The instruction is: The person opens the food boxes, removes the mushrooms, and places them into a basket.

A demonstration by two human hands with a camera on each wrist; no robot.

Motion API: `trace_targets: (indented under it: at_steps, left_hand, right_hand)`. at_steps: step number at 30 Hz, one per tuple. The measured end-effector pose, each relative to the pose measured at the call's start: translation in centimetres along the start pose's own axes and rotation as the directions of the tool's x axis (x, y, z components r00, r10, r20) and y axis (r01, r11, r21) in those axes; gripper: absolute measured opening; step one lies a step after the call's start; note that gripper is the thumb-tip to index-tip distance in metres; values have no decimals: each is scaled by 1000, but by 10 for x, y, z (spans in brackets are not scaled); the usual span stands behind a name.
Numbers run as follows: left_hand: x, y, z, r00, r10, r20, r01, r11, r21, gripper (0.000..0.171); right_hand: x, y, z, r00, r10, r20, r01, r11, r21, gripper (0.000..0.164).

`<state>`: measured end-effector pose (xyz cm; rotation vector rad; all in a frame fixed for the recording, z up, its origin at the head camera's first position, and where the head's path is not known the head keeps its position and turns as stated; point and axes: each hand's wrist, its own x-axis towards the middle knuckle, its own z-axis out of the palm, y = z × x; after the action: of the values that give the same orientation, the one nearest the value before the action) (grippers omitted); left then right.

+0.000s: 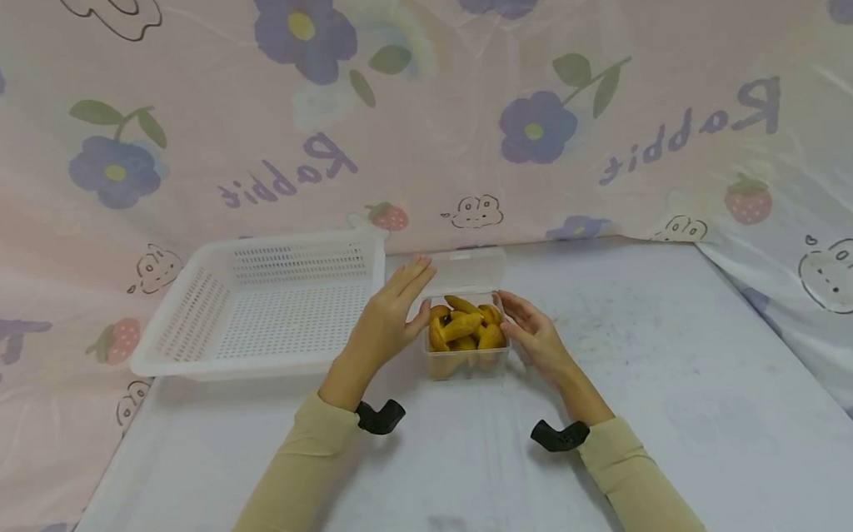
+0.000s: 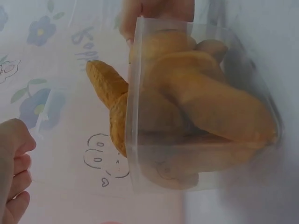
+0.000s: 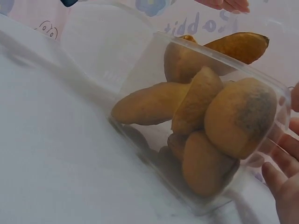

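A clear plastic box (image 1: 469, 352) stands on the table, filled with several yellow-brown mushrooms (image 1: 464, 326). Some poke above its rim. Its clear lid (image 1: 472, 270) is hinged up at the far side. My left hand (image 1: 385, 318) is raised at the box's left, fingers straight and together, thumb near the rim. In the left wrist view that hand's fingers (image 2: 18, 186) are apart from the box. My right hand (image 1: 539, 339) rests loosely extended fingers against the box's right side; in the right wrist view, those fingers (image 3: 286, 154) lie along the clear wall.
A white perforated basket (image 1: 178, 352) stands to the left of the box, near the back. Behind the white table (image 1: 631, 383) hangs a printed curtain (image 1: 413, 92) with flowers and rabbits. Both wrists carry black curved mounts (image 1: 382, 417).
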<state>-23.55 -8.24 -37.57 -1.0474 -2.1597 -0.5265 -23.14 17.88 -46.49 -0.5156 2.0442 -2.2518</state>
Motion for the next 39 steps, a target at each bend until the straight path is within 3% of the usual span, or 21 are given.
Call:
trace_targets:
  at_steps: [9, 17, 20, 23, 26, 31, 33, 39]
  left_hand:
    - [8, -4, -1, 1000, -26, 11, 27, 999, -18, 43]
    - [19, -8, 0, 1000, -27, -12, 27, 999, 30, 39]
    - [25, -11, 1, 999, -50, 6, 49, 998, 37, 38]
    - [32, -12, 3, 993, -95, 64, 92, 994, 57, 38]
    - [40, -12, 4, 974, -161, 160, 147, 985, 96, 39]
    - [52, -13, 7, 904, -280, 323, 243, 958, 151, 43]
    - [56, -15, 8, 879, -314, 359, 276, 949, 154, 45]
    - [65, -20, 13, 826, -370, 425, 336, 929, 155, 49]
  right_hand:
    - [5, 0, 0, 999, 20, -26, -21, 999, -39, 53]
    - [5, -3, 1, 999, 38, -36, -39, 998, -42, 51]
    - [4, -2, 1, 999, 39, -19, -40, 999, -36, 52]
    - [4, -1, 0, 999, 44, -3, -44, 998, -34, 54]
    - [3, 1, -1, 999, 43, -1, -43, 999, -27, 55]
    - [2, 5, 0, 999, 34, 2, -34, 999, -13, 53]
    - [2, 5, -1, 999, 32, 5, -32, 999, -11, 53]
    - [3, 2, -2, 1000, 28, 2, -28, 1000, -3, 55]
